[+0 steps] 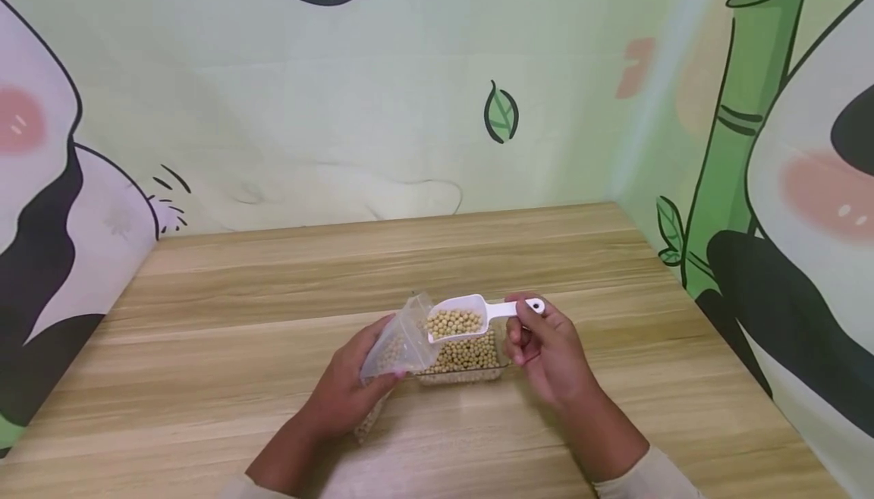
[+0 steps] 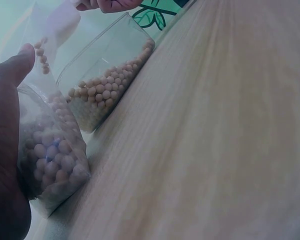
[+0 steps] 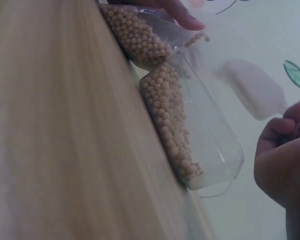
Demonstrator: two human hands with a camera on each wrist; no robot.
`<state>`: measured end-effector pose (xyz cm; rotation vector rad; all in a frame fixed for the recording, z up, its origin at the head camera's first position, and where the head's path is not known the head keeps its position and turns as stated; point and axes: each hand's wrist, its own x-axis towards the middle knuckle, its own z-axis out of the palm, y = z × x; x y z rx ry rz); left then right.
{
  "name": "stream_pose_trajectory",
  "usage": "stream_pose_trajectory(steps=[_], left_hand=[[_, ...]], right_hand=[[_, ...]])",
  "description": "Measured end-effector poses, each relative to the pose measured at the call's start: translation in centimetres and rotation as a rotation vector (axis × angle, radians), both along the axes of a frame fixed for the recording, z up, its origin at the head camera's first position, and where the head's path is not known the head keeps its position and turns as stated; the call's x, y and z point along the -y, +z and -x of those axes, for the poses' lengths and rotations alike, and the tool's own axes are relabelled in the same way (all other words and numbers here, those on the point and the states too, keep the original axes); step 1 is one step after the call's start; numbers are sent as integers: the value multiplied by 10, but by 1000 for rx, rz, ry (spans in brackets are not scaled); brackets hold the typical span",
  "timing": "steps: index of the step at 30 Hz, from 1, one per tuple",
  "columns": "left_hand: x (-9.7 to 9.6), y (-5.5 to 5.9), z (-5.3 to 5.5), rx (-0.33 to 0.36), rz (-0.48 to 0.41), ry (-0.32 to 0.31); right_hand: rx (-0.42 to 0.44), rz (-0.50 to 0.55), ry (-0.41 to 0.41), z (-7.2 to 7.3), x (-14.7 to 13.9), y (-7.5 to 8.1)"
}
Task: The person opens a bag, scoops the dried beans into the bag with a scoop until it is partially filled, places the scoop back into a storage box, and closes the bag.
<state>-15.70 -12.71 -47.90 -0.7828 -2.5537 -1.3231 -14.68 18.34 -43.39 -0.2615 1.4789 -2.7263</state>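
Observation:
My left hand [image 1: 344, 393] grips a clear plastic bag [image 1: 384, 359] near its mouth, thumb on the near side. Soybeans, or similar round beige beans, fill the bag's lower part [image 2: 52, 165]. My right hand [image 1: 553, 355] pinches the handle of a white scoop [image 1: 501, 310]. Beans [image 1: 455, 323] lie in the scoop, whose front lip is at the bag's mouth. A few loose beans [image 3: 194, 39] show inside the upper bag. Below the scoop stands a clear rectangular box [image 1: 460, 378], partly filled with the same beans; the scoop hides part of it.
Box and bag stand side by side on a wood-grain table [image 1: 273, 279]. Behind the table rises a pale green printed wall [image 1: 410, 105] with leaves, and a bamboo picture [image 1: 724, 135] is on the right side.

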Motion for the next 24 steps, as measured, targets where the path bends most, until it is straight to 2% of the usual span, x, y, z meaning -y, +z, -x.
stream_pose_trajectory(steps=[6, 11, 18, 24], left_hand=[[0, -1, 1, -2, 0, -6], [0, 0, 0, -2, 4, -4], [-1, 2, 0, -17, 9, 2], [-1, -1, 1, -22, -6, -5]], right_hand=[[-93, -68, 77, -3, 2, -1], [-178, -130, 109, -5, 3, -2], [-274, -121, 109, -5, 6, -4], [-278, -114, 84, -6, 7, -4]])
